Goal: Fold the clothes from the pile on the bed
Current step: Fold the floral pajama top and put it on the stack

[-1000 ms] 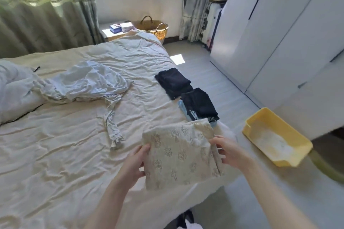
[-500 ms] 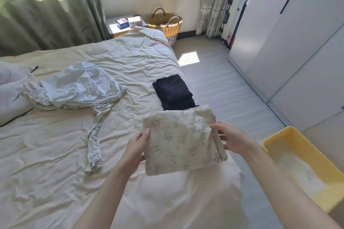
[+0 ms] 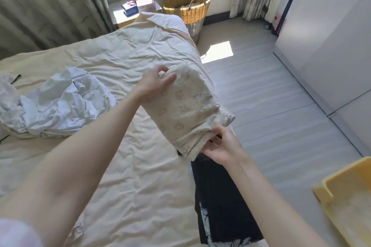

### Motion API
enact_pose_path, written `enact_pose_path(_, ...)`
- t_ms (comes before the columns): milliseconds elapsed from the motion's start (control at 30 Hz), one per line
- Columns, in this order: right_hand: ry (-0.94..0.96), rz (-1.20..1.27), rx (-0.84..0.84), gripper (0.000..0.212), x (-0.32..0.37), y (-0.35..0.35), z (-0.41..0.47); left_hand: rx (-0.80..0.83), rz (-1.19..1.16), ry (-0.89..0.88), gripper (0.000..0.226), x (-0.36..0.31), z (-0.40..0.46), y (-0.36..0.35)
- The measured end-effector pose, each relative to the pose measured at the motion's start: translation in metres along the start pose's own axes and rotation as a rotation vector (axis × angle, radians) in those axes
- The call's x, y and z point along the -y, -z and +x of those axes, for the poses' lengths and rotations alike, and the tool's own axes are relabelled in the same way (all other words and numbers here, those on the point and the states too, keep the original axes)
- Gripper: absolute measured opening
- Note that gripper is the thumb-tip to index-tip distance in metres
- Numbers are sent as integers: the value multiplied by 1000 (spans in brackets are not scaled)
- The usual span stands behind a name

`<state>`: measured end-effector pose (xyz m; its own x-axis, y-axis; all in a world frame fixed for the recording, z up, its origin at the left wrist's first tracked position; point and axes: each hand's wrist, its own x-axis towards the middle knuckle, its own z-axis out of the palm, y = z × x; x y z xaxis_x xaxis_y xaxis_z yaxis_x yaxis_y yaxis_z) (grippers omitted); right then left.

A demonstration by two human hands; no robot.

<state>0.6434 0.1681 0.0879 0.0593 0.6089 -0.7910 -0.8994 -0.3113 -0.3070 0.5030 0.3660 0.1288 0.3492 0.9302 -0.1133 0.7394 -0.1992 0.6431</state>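
Above the bed's [image 3: 124,166] right edge, your left hand [image 3: 154,84] and right hand [image 3: 222,146] grip opposite ends of the folded floral-print cloth [image 3: 186,110], beyond the dark folded garment [image 3: 218,202]. Lower it flat and level, releasing both ends together so the folds stay aligned.

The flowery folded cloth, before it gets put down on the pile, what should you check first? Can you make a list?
1. Both hands hold it: left hand at the far end, right hand at the near end. Ok.
2. The folded cloth is neat: layers stacked, one corner sticks out on the right. Ok, mostly.
3. Dark folded clothes lie flat near the bed edge, ready underneath. Ok.
4. Whether another folded stack sits under the cloth: cannot tell, hidden.
5. More to fold: the crumpled pale garment waits on the bed. Not ok yet.
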Motion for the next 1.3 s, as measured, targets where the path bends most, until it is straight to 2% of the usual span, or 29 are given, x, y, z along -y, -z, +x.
enact_pose_path(167, 8, 148, -29, 16, 1, -5, 64, 67, 120, -124, 41, 12, 81, -46)
enact_pose_path(333, -57, 182, -58, 18, -7, -1, 121, 8, 220, -228, 38, 43, 120, -100)
enact_pose_path(467, -108, 103, -156, 15, -19, 0, 144, 156, 414, -131, 48, 80, 112, -145)
enact_pose_path(533, -86, 7, -200, 19, -25, -1, 146, 134, 497, -130, 53, 91, 105, -160)
enact_pose_path(667, 12, -332, -273, 25, -24, 6, 130, 107, 455, -189, 57, 95, 95, -165)
enact_pose_path(733, 159, -596, -375, 20, -16, 12, 116, 40, 410, -237, 58, 98, 76, -165)
enact_pose_path(767, 302, -779, -427, 16, -13, 14, 111, -2, 365, -241, 59, 100, 62, -166)
enact_pose_path(800, 525, -988, -455, 14, -10, 15, 110, -22, 316, -221, 59, 101, 47, -168)
enact_pose_path(867, 1030, -1381, -380, 8, -1, 11, 117, 38, 291, -149, 57, 103, 27, -178)
enact_pose_path(900, 1193, -1583, -317, 19, 3, 10, 129, 92, 326, -125, 56, 103, 23, -185)
enact_pose_path(933, 1233, -1759, -241, 30, 8, 9, 143, 134, 367, -116, 55, 102, 23, -190)
enact_pose_path(1000, 968, -2019, -178, 46, 18, 10, 168, 186, 437, -108, 53, 99, 33, -195)
enact_pose_path(1067, 627, -2120, -161, 50, 21, 18, 186, 250, 527, -87, 52, 96, 40, -196)
enact_pose_path(1100, 536, -2142, -155, 51, 19, 22, 190, 292, 576, -83, 52, 94, 42, -196)
enact_pose_path(1167, 507, -2188, -161, 52, 17, 23, 187, 376, 625, -74, 54, 88, 43, -190)
enact_pose_path(1233, 555, -2222, -173, 54, 21, 15, 173, 415, 612, -62, 55, 78, 39, -176)
enact_pose_path(1300, 661, -2209, -175, 58, 24, 8, 150, 346, 561, -74, 57, 70, 24, -157)
